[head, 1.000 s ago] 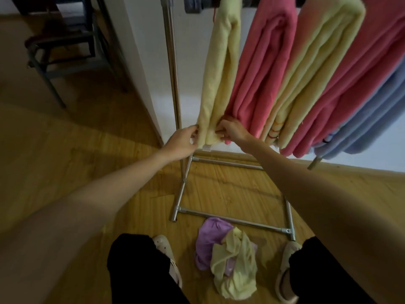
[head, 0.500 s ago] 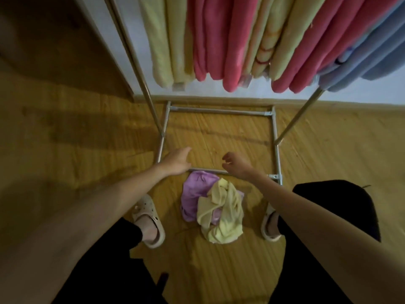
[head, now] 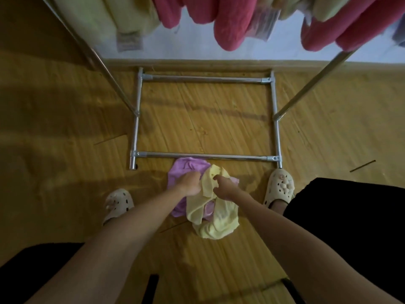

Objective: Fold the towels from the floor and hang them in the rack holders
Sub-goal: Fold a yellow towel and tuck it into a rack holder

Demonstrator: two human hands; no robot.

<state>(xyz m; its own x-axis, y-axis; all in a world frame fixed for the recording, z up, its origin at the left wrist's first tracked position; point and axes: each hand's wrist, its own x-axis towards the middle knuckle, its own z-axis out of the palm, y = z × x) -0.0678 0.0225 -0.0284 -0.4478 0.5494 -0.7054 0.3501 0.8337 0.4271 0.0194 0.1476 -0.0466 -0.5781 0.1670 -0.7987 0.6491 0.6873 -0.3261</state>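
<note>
Both hands were down at the crumpled heap on the wooden floor (head: pixel 65 132), side by side and just apart. The left hand (head: pixel 191 184) had its fingers curled into cloth where the purple towel (head: pixel 186 170) met the yellow towel (head: pixel 215 218); which of the two it gripped could not be told. The right hand (head: pixel 225 187) pinched a raised fold of the yellow towel with curled fingers. The yellow one lay on top of the purple, spilling toward the person; purple showed at the far left of the heap and through a gap in the middle.

The heap sat just in front of the near bar of the rack base (head: pixel 206 156), its far edge touching or nearly touching that bar. Floor inside the rectangular base frame lay bare, as did a wide stretch to the left. Two slanted rack poles rose from the side rails, left pole (head: pixel 103 62) and right pole (head: pixel 311 84).

Cream clogs flanked the heap: left clog (head: pixel 118 204) well apart from it, right clog (head: pixel 279 186) near, its toe just beside the frame's near right corner. Dark trouser legs (head: pixel 350 227) bounded the room on either side.

Overhead hung folded towels, pale yellow hung towels (head: pixel 122 16) at left, pink hung towels (head: pixel 232 20) in the middle and right, low over the frame. A white wall (head: pixel 197 49) and skirting closed off the far side
</note>
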